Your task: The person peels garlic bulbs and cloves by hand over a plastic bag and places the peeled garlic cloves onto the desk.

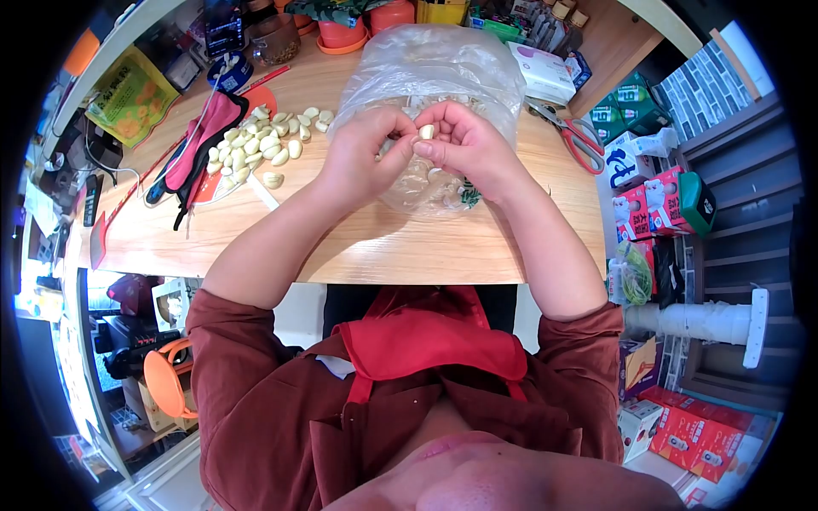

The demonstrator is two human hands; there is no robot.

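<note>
A pale garlic clove [426,132] sits between my fingertips above a clear plastic bag [434,64]. My right hand [467,146] pinches the clove between thumb and fingers. From the other side, my left hand [368,152] meets it with thumb and forefinger pressed together; whether those tips grip the clove or a bit of its skin is too small to see. Inside the bag, under my hands, lie papery skins and what look like garlic pieces [422,183]. To the left of my left hand, peeled garlic cloves [256,140] lie in a loose pile.
Red-handled scissors [582,146] lie right of the bag. A pink and black strap-like item [200,145] and a yellow-green packet [134,94] are at the left. Orange pots [341,34] and a white box [543,72] stand behind. The wooden table's front edge [409,277] is near my body.
</note>
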